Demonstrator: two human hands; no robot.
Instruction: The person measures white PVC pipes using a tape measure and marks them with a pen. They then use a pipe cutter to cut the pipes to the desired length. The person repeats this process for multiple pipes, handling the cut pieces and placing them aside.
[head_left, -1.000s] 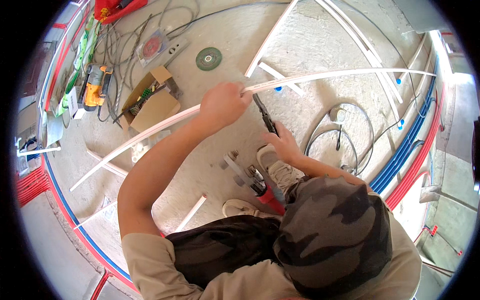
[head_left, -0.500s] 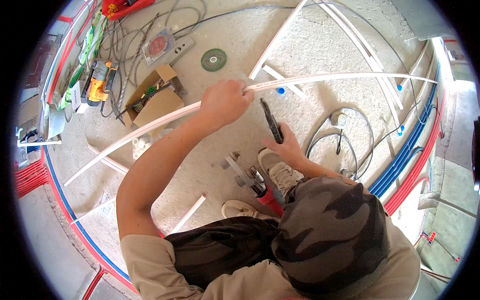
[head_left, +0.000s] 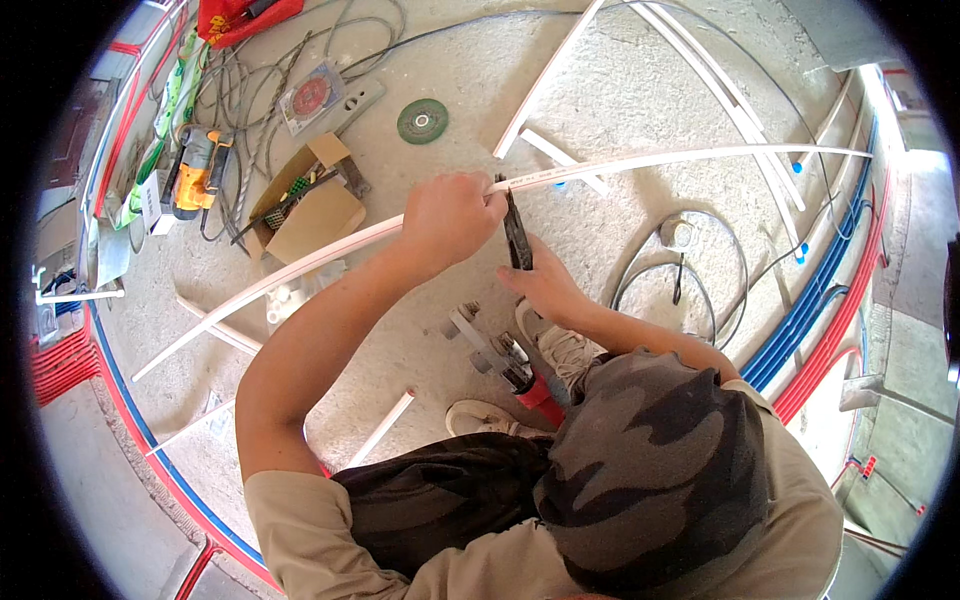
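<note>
My left hand (head_left: 448, 218) is wrapped round a long white plastic pipe (head_left: 650, 164), which runs across the view from the left to the far right. In my right hand (head_left: 552, 288) is a dark pipe cutter (head_left: 517, 238). Its jaws meet the pipe just to the right of my left fist; whether they have closed on it I cannot tell. Below my hands, between my shoes (head_left: 558, 345), stands a red-handled tool (head_left: 538, 398) with a flat metal head.
An open cardboard box (head_left: 318, 215) of fittings lies left, near a yellow power tool (head_left: 199, 172). A green disc (head_left: 422, 121) lies ahead. Loose white pipes (head_left: 722, 95) and a coiled cable (head_left: 625, 270) are to the right. Blue pipes (head_left: 808, 318) and red pipes (head_left: 826, 358) line the right side.
My right hand has moved up and left, bringing the cutter's jaws from below the pipe onto it beside my left hand. My left hand keeps its hold with hardly any movement.
</note>
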